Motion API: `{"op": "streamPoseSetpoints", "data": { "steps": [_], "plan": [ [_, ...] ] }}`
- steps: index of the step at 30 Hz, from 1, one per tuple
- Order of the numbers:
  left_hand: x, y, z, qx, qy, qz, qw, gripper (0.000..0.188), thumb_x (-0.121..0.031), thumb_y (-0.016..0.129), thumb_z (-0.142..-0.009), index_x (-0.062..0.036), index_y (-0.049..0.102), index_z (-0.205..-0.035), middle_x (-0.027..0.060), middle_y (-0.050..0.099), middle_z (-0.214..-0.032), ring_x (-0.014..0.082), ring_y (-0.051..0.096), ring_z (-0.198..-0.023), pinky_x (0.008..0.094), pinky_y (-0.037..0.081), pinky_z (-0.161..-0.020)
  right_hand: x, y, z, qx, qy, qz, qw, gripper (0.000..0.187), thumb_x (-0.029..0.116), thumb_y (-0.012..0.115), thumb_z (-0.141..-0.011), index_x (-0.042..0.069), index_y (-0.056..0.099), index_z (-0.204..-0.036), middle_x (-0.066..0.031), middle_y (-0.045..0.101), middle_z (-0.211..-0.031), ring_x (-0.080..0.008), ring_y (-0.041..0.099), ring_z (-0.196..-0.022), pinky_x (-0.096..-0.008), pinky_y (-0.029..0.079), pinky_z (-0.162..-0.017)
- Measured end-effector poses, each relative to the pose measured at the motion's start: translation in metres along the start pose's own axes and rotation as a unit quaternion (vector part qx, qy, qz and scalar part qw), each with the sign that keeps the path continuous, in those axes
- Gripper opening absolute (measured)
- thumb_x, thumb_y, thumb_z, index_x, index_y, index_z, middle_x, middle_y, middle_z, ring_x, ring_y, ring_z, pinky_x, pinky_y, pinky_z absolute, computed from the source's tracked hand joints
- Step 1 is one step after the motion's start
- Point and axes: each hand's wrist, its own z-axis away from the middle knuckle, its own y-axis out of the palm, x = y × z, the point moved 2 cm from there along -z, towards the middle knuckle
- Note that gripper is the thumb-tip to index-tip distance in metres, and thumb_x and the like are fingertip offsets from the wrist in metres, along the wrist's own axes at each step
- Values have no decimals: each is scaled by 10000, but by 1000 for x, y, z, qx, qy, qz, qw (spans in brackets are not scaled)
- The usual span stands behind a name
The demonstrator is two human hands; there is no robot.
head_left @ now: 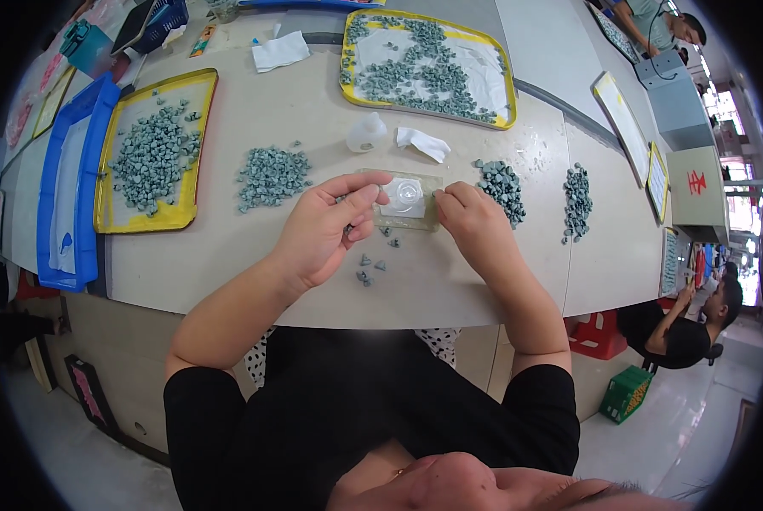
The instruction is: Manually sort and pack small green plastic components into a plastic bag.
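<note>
My left hand [329, 223] is closed, palm partly turned up, with small grey-green pieces showing between its curled fingers. Its thumb and forefinger reach the left side of a clear shallow tray [385, 220]. On a white sheet in that tray sits a small clear round dish [408, 196]. Over the tray's right edge, my right hand [475, 220] pinches thumb against fingers; a dark speck shows at the tips, too small to make out. Several loose grey-green pieces [364, 277] lie on the table just in front of the tray.
Piles of grey-green pieces lie left [271, 177] and right [502, 192], another [577, 204] farther right. Yellow-rimmed trays of pieces stand at left [147, 223] and back [511, 94]. A white squeeze bottle [366, 134] and folded tissue [424, 145] sit behind. Two other people are at right.
</note>
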Motion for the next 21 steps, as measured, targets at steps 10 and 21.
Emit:
{"op": "streamPoseSetpoints", "data": {
  "steps": [10, 21],
  "plan": [
    [12, -10, -9, -22, -6, -38, 999, 171, -121, 536, -927, -22, 496, -1061, 44, 533, -874, 41, 358, -596, 184, 310, -515, 4, 5, -3, -174, -81, -79, 978, 223, -25, 698, -690, -3, 636, -903, -88, 602, -830, -228, 599, -684, -310, 495, -584],
    [25, -10, -11, -5, -42, -45, 998, 117, -188, 477, -962, -78, 465, -924, -19, 448, -744, 37, 303, -549, 185, 259, -470, 9, 7, -2, -154, -142, -22, 977, 282, -14, 657, -669, -22, 641, -950, -91, 595, -872, -213, 598, -710, -298, 477, -587]
  ]
}}
